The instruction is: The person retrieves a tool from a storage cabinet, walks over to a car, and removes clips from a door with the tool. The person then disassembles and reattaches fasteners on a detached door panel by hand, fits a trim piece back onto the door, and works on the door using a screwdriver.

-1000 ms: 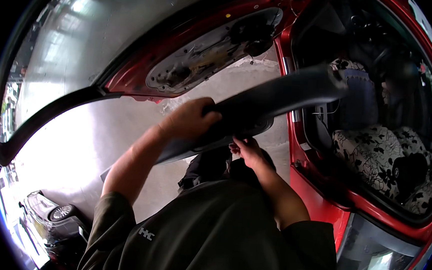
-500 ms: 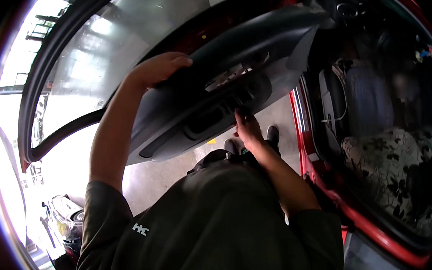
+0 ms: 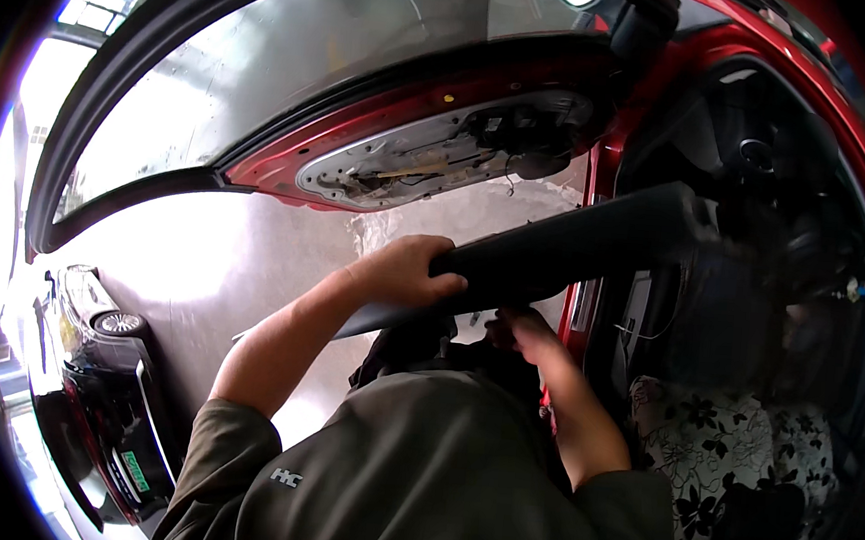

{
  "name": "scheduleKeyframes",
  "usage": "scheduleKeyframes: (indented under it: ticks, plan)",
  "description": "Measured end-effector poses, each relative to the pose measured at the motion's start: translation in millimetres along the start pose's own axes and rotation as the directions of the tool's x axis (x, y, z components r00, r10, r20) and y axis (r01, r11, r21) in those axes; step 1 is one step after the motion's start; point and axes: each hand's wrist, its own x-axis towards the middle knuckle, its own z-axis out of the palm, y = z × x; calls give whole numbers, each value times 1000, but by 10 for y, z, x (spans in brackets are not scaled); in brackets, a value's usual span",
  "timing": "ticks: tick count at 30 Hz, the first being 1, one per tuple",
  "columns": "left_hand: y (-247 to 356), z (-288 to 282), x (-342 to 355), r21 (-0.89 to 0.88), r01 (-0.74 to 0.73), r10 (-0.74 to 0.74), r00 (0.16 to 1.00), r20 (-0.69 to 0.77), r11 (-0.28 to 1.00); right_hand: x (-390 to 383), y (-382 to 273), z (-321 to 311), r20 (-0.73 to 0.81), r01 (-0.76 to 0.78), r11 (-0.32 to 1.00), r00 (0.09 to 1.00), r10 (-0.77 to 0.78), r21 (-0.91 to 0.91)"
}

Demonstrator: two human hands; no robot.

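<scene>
A black car door trim panel [image 3: 555, 240] is held in front of my waist, seen mostly along its top edge. My left hand [image 3: 412, 272] wraps over that edge, thumb on the near side. Below it, my right hand [image 3: 525, 334] is closed at the panel's near face, its fingertips partly hidden in shadow. Beyond the panel stands the red car door [image 3: 279, 164], with its grey metal inner plate [image 3: 400, 162] uncovered. The panel is apart from the door, and its right end reaches toward the door opening.
To the right is the red car's cabin, with a flower-patterned seat cover [image 3: 706, 450] and a steering wheel [image 3: 757, 152]. The door's window glass [image 3: 368, 40] arches across the top. A dark car [image 3: 116, 418] stands at the lower left on the concrete floor [image 3: 221, 275].
The trim panel has come away from the door toward my body and tilted, uncovering the door's metal inside. Both hands moved with it, the left one down and to the right.
</scene>
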Motion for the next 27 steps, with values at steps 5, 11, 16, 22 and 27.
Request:
scheduleKeyframes:
  ticks: [5,11,16,22,27]
  plan:
    - [-258,181,-155,-106,-35,35,999,-7,994,-564,-366,106,190,61,993,981,-41,-101]
    - [-410,93,-107,-129,-98,106,993,58,987,-362,-290,224,-62,331,918,944,-325,218]
    - [-651,37,-37,-110,-62,75,990,120,992,-229,-6,551,-86,278,893,961,-265,354]
    - [-759,62,16,-80,-101,110,988,110,992,-183,110,995,-303,482,805,870,-390,346]
    - [-704,100,24,-12,-56,57,989,140,998,-162,217,808,-257,465,826,881,-396,319]
